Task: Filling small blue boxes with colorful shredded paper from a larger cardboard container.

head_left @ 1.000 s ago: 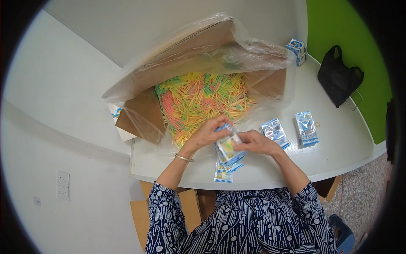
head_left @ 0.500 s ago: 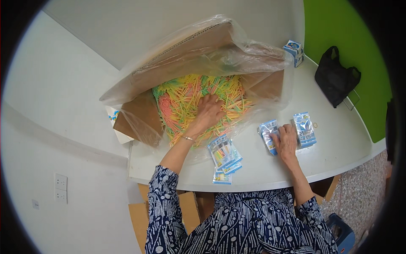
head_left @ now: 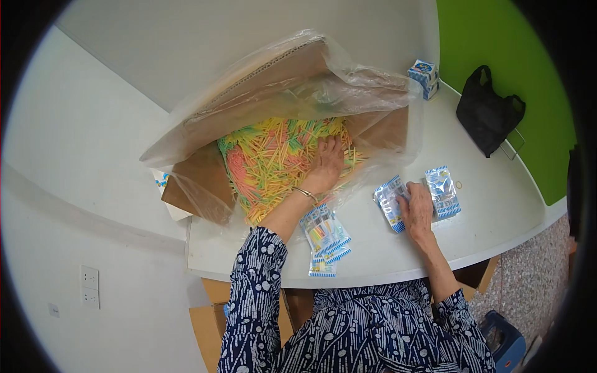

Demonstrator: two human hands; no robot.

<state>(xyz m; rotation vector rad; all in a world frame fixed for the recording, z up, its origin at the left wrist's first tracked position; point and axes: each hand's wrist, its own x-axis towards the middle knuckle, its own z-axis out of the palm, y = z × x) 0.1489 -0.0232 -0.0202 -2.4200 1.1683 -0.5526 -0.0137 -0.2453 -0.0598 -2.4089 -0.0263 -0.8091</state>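
My left hand [head_left: 328, 163] reaches into a plastic-lined cardboard box and lies on a heap of thin sticks [head_left: 267, 155] in yellow, green, pink and orange. Its fingers are stretched out over the sticks, with the tips partly hidden among them. On the table to the right, my right hand [head_left: 419, 211] is closed at the right edge of a blue-and-white packet [head_left: 389, 202], thumb on it. Just right of that hand lies another stack of packets [head_left: 443, 191]. Between my arms, several more packets [head_left: 323, 230] overlap; the top one shows coloured sticks through a window.
The cardboard box [head_left: 205, 174] with its clear plastic liner [head_left: 385, 81] stands on the white table [head_left: 385, 267] against the wall. Small striped boxes [head_left: 424, 78] are stacked at the back right. A black bag [head_left: 488, 115] hangs by the green panel. Open cartons [head_left: 208, 323] stand below.
My left hand has moved right across the sticks, and its fingers have come closer together. The packet by my right hand has tilted a little. The whole view has shifted slightly.
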